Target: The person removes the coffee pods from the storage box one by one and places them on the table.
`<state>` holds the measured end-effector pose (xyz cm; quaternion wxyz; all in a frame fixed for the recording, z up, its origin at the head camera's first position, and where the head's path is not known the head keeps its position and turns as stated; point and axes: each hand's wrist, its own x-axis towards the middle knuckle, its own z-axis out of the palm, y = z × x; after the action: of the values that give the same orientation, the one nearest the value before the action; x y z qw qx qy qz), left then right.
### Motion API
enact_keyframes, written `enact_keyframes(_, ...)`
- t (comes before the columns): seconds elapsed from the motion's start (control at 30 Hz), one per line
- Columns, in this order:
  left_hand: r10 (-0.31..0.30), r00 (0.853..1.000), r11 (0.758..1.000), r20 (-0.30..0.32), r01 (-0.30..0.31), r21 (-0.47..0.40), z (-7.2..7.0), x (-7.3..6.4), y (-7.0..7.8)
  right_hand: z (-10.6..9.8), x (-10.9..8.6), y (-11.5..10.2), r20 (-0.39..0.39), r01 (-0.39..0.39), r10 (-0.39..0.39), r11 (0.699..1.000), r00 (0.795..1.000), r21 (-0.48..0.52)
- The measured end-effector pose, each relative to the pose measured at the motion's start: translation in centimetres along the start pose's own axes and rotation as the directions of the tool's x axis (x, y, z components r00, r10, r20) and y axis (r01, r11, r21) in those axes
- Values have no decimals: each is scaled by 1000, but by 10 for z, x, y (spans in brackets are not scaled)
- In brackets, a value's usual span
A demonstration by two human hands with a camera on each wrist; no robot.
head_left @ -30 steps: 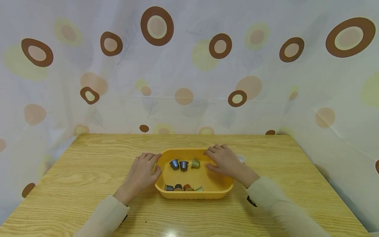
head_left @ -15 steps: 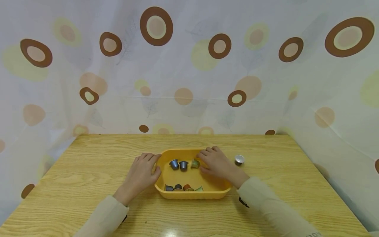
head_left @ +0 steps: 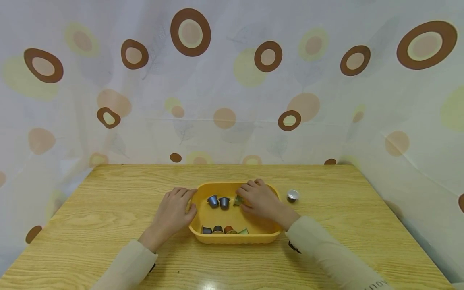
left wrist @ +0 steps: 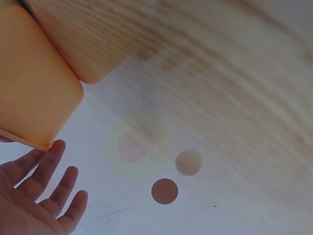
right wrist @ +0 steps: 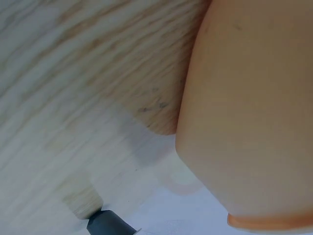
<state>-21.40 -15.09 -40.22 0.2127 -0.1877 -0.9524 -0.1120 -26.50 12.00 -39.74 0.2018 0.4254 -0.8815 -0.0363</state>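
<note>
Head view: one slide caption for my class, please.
Left hand touching a yellow tray, right hand at a green capsule inside it, a white-topped capsule outside.

Right grip farther left, green capsule partly hidden, white-topped capsule exposed

The head view looked forward and down from above the pale wood-grain worktop, far enough back to take in the whole yellow, round-cornered plastic tray and the white spotted backdrop beyond. Both wrist views looked from close beside the tray's outer walls toward that backdrop, with the worktop uppermost. All three shared the tray; head and left wrist shared the left hand, head and right wrist the small dark capsule with a white lid.
</note>
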Motion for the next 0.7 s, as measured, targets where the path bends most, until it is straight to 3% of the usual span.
enact_keyframes(0.7,9,1000,1000,-4,-9,8,1,0,-1,6,6,-5,93,-5,6,1000,996,-7)
